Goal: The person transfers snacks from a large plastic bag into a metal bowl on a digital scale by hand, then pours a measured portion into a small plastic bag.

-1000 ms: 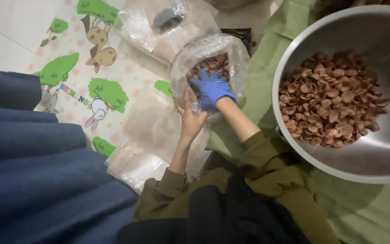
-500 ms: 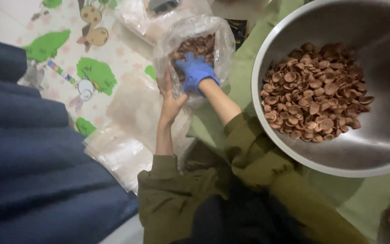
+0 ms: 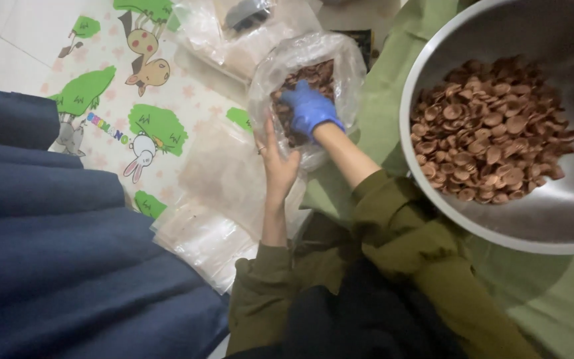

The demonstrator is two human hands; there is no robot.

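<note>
My gloved right hand (image 3: 310,110) is inside the plastic bag (image 3: 340,60), closed on brown chips (image 3: 310,72); bare left hand (image 3: 277,163) grips the bag's edge. Big steel bowl (image 3: 553,219) nearby.

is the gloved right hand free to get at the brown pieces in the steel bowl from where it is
Probably yes. The right hand is inside the clear bag, but the steel bowl sits open beside it, with nothing covering the brown pieces.
</note>
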